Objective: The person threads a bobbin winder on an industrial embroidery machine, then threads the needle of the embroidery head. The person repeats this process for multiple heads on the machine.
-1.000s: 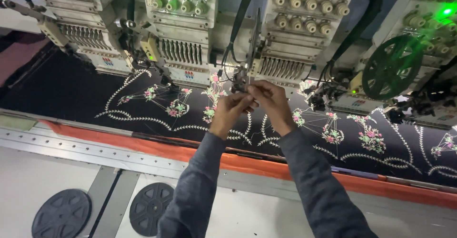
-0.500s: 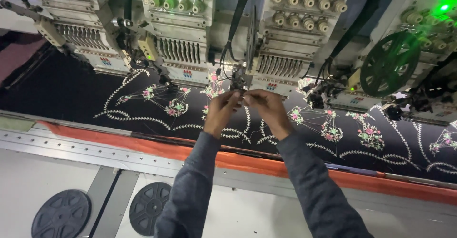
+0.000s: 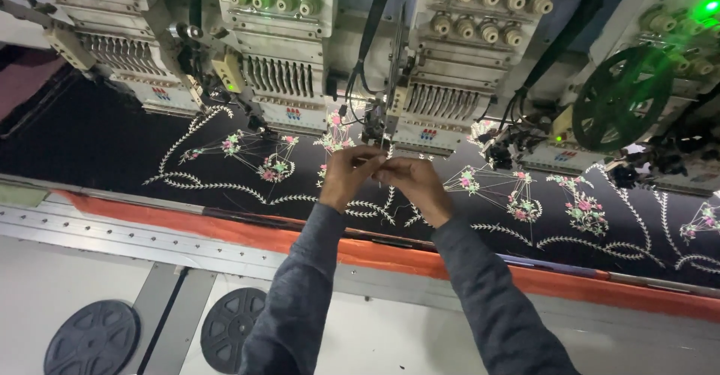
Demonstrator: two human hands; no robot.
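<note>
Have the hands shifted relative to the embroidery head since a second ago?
Yes, slightly. Left hand and right hand have edged up closer under the middle embroidery head, fingertips meeting just below its needles.

Two dark reels (image 3: 94, 337) lie on the grey table (image 3: 45, 300) at its near left; a green wheel (image 3: 622, 97) hangs far right.

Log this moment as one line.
left hand: pinching at thread, too fine to see | right hand: fingertips meeting left | site: below embroidery head | under: black embroidered fabric
</note>
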